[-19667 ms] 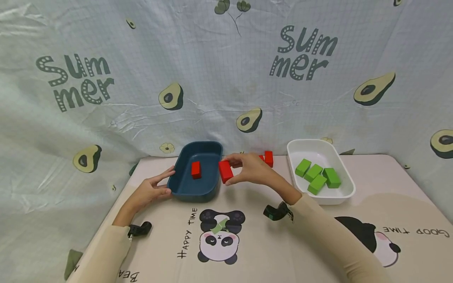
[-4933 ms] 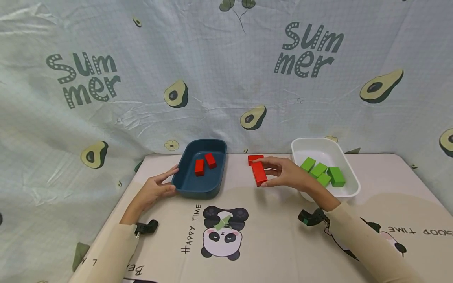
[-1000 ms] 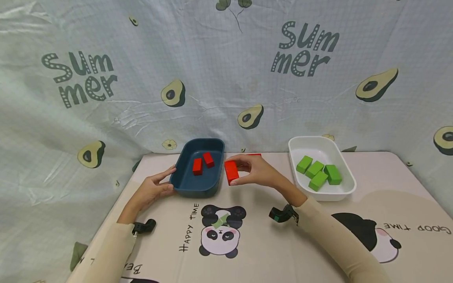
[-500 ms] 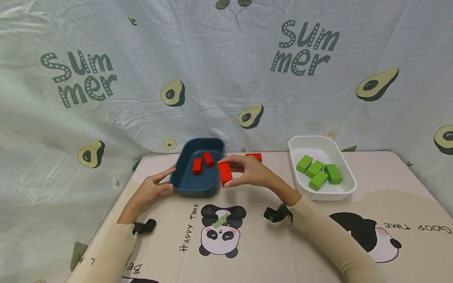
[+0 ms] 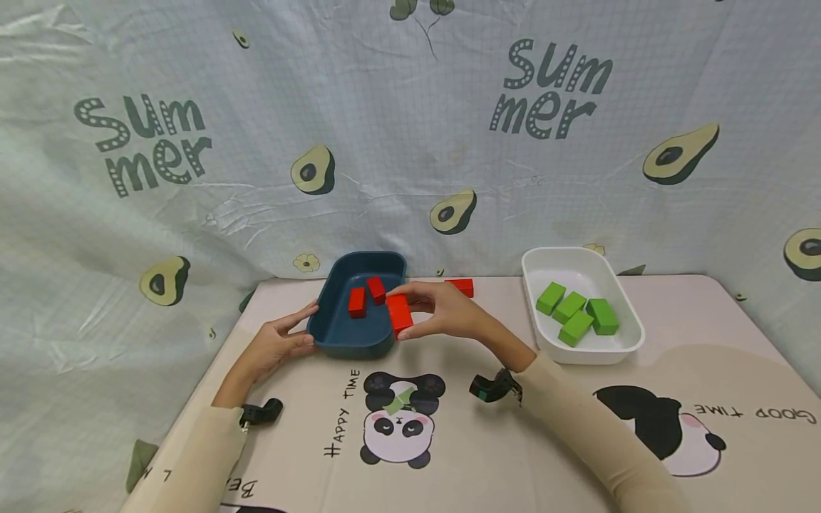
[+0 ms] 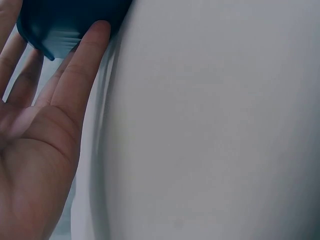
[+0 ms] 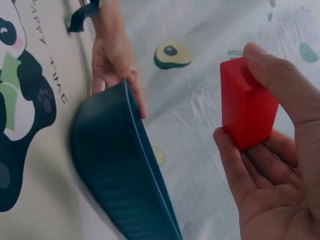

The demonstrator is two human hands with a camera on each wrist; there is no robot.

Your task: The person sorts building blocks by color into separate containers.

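Note:
In the head view, my right hand [image 5: 452, 310] pinches a red block [image 5: 399, 313] between thumb and fingers, over the right rim of the dark blue bin [image 5: 349, 349]. The right wrist view shows that red block [image 7: 247, 105] tilted, raised clear of the bin wall [image 7: 117, 150]. My left hand [image 5: 272, 347] rests against the bin's left side, its fingers straight. Seen from the left wrist, the left hand [image 6: 47, 130] touches the blue bin [image 6: 75, 20] with its fingertips. Two red blocks [image 5: 357, 303] lie inside the bin.
Another red block [image 5: 462, 286] lies at the table's back edge, behind the right hand. A white bin [image 5: 590, 356] with several green blocks [image 5: 576, 328] stands to the right. A printed cloth [image 5: 487, 442] covers the table, and a curtain [image 5: 378, 107] hangs behind.
Over the last second my right hand has carried the red block left to the blue bin's rim. Since the earliest frame, a second red block has come into that bin. The left hand stays put.

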